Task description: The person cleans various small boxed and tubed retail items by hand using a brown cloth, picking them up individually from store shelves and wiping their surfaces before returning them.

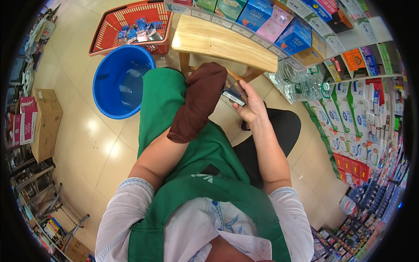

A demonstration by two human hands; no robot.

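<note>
A brown cloth (201, 101) covers my left hand and wrist like a mitt, so the fingers inside are hidden. Its far end rests against a small dark box (236, 87) with orange on it and a white printed edge. My right hand (251, 104) grips that box from the right, thumb on top. Both hands are above my lap, over a green apron (163, 95). Just beyond them stands a light wooden stool (222, 42).
A blue bucket (122, 82) stands left of my knee, and behind it a red shopping basket (108, 31) holds several small boxes. Product shelves (360, 28) with boxes run along the front and right. Water bottles (302, 88) stand below. Cardboard boxes (47, 124) are at left.
</note>
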